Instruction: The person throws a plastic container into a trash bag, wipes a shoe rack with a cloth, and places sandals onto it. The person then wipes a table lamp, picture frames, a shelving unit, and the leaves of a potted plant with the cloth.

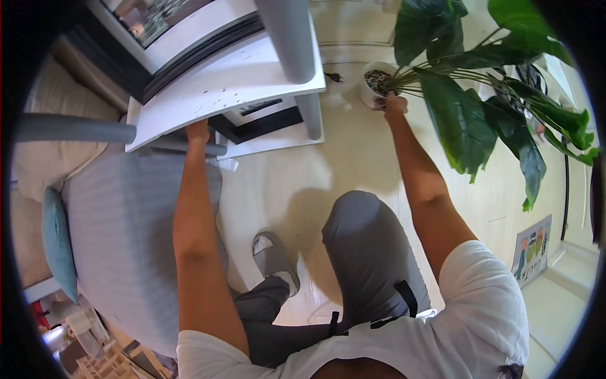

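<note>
A tall potted plant with large green leaves (464, 123) leans to the right. Its white pot (368, 98), filled with pebbly soil, is on the floor beside the shelf unit. My right hand (394, 105) is closed on the pot's near rim, at the base of the stems. My left hand (198, 131) reaches under the front edge of the white shelf board (230, 85), which has dark specks scattered on top. The board's edge hides the fingers of that hand, so I cannot see whether they grip anything.
Grey round posts (291, 44) carry the shelf, with a black-framed picture (265, 124) on the lower level. To the left is a grey-covered bed (129, 215) with a teal cushion (58, 243). A plug (334, 77) lies near the wall. A cactus print (532, 252) stands at right.
</note>
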### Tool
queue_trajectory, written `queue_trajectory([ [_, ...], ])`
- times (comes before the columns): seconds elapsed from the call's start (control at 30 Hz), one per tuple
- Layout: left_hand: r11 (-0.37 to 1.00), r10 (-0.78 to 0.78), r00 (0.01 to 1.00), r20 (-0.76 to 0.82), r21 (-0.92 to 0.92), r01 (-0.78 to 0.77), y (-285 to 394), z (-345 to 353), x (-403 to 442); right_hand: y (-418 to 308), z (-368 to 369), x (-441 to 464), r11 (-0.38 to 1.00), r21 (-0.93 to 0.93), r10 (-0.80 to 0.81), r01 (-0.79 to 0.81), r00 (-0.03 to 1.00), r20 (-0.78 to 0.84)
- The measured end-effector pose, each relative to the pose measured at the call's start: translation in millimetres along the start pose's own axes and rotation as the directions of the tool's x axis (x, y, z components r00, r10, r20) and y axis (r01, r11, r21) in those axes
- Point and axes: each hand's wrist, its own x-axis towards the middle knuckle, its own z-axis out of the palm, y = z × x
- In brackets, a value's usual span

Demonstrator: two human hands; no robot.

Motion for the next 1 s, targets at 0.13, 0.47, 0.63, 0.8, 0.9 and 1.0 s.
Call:
queue_trajectory([
  [0.13, 0.969, 0.024, 0.973, 0.230, -0.244, 0.034, -5.7, -26.7, 15.0, -37.4, -21.1, -52.5, 0.980, 0.193, 0.013, -0.042, 0.989, 0.149],
  [0.47, 0.181, -0.160, 0.987, 0.006, -0.983, 0.035, 3.7, 94.3, 22.8, -44.5, -28.1, -115.1, 0.939, 0.275, 0.178, -0.205, 0.977, 0.119],
  [0.63, 0.564, -0.094, 0.995, -0.041, -0.825, 0.019, 8.5, 21.2, 15.1, -88.5, 28.2, -194.6, 0.990, 0.144, -0.083, -0.003, 0.807, 0.585],
  [0.8, -0.483, -0.309, 0.951, 0.010, -0.863, -0.148, 22.3, 60.2, 21.9, -104.8, 103.0, -184.0, 0.910, -0.012, -0.186, 0.414, 0.434, 0.882],
  [0.9, -0.554, -0.456, 0.869, 0.194, -0.825, -0.107, 32.5, 11.5, 20.5, -77.1, 134.7, -136.2, 0.636, 0.303, -0.497, 0.710, 0.077, 0.864],
  [1.0, -0.791, -0.426, 0.785, 0.451, -0.607, -0.081, 27.7, -37.2, 16.7, -61.4, 140.2, -113.0, 0.259, 0.501, -0.567, 0.826, -0.290, 0.771],
])
